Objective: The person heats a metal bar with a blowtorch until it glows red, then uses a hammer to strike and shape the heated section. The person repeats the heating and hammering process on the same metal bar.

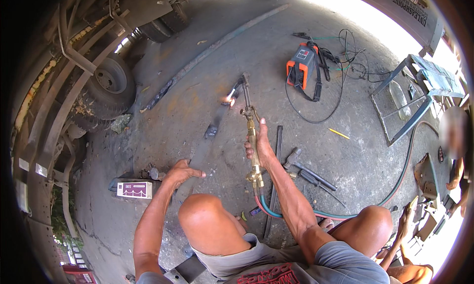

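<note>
My right hand (257, 143) is wrapped round a brass cutting torch (252, 136) with red and teal hoses. Its long nozzle reaches up to a flat metal bar (216, 123) lying on the ground, where a bright glow shows near the bar's far end. My left hand (183, 171) grips the bar's near end. Beside that hand sit a white-and-purple box (134, 189) and a small metal tool (154, 173). Right of the torch lie a hammer (296, 157), dark hand tools and a narrow dark metal bar (277, 145).
A truck underside with a wheel (111, 76) fills the left. A long pipe (212, 47) lies beyond. An orange-grey machine (303, 71) with cables, a metal stand (390, 108), a yellow pencil (338, 133) and another person (456, 175) are at the right.
</note>
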